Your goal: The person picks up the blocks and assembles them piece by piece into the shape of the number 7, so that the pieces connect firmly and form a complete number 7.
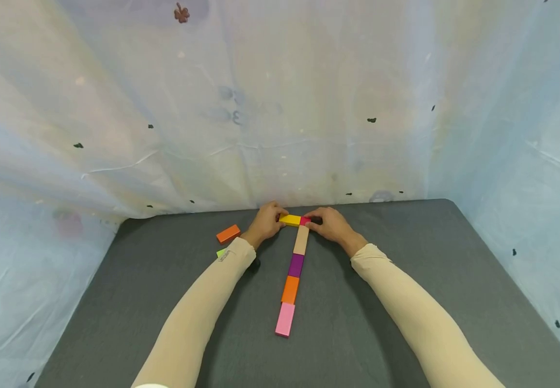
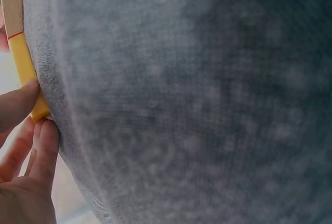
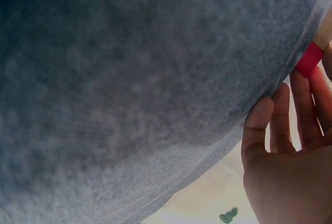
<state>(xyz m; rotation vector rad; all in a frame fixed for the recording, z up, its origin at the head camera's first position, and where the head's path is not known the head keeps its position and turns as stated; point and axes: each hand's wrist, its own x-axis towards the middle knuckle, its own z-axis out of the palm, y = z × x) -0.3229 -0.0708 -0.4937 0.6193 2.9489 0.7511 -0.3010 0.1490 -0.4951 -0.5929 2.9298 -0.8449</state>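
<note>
My left hand (image 1: 266, 222) pinches the outer end of a yellow block (image 1: 290, 220) between thumb and fingers. Against that block's right end sits a red block (image 1: 305, 221), which my right hand (image 1: 332, 223) holds with thumb and fingertips. A line of blocks runs from the red one toward me: a tan block (image 1: 301, 240), a purple block (image 1: 296, 265), an orange block (image 1: 290, 290) and a pink block (image 1: 285, 319). In the left wrist view, the yellow block (image 2: 23, 63) shows under my thumb; the right wrist view shows the red block (image 3: 310, 59) at my fingertips.
Left of my left hand lies a loose orange block (image 1: 228, 233). A green block (image 1: 221, 252) is partly hidden by my left sleeve. The dark grey table (image 1: 382, 302) ends just beyond my hands, where a pale patterned curtain (image 1: 285, 134) hangs.
</note>
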